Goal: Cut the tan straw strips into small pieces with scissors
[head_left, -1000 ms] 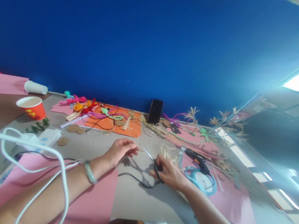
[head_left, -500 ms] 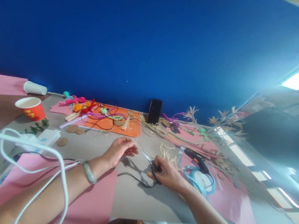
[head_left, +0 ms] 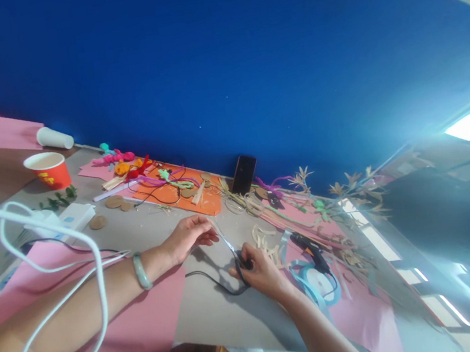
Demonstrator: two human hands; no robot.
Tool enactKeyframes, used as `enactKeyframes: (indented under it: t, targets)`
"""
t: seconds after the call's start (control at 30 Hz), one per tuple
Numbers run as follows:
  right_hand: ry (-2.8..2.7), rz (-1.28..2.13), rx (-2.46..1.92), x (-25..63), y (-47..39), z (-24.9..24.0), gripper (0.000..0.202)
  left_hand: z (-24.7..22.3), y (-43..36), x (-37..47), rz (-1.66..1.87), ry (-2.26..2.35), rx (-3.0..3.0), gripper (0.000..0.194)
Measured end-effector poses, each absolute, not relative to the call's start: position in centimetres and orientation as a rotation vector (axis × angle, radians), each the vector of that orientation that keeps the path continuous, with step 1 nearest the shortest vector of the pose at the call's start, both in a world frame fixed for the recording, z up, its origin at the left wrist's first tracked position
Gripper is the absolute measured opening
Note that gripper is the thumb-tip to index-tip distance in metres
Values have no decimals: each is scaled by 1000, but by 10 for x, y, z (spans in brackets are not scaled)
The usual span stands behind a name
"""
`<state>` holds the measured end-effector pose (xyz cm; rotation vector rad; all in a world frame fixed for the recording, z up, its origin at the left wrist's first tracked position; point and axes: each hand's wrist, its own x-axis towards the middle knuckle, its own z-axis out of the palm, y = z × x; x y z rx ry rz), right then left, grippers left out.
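Observation:
My right hand (head_left: 260, 271) is closed round the black handles of a pair of scissors (head_left: 229, 245). Their blades point up and left toward the fingertips of my left hand (head_left: 192, 238). Those left fingertips are pinched together near the blade tips; whatever they hold is too thin to make out. A pale bangle (head_left: 142, 272) circles my left wrist. Both hands are above the grey table (head_left: 221, 326). Just right of the scissors lie curled cream strips (head_left: 265, 240).
A glue gun (head_left: 311, 250) and a blue ribbon roll (head_left: 320, 283) lie at the right. Behind are a phone (head_left: 244, 174), orange sheet (head_left: 176, 193) and colourful yarn-like pieces (head_left: 138, 169). A red paper cup (head_left: 53, 172) stands left. A white cable (head_left: 101, 288) loops across my left arm.
The scissors and my right hand have shifted very slightly left, and the handles look a little closer together. My left hand stays almost in place.

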<state>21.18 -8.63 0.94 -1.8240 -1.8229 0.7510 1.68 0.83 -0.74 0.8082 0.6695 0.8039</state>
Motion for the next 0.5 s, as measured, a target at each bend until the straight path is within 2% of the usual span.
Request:
enactKeyframes:
  t: [0.5]
  targets:
    - [-1687, 892, -1741, 215, -86, -3, 41, -8, 8, 18, 804, 682, 794, 20]
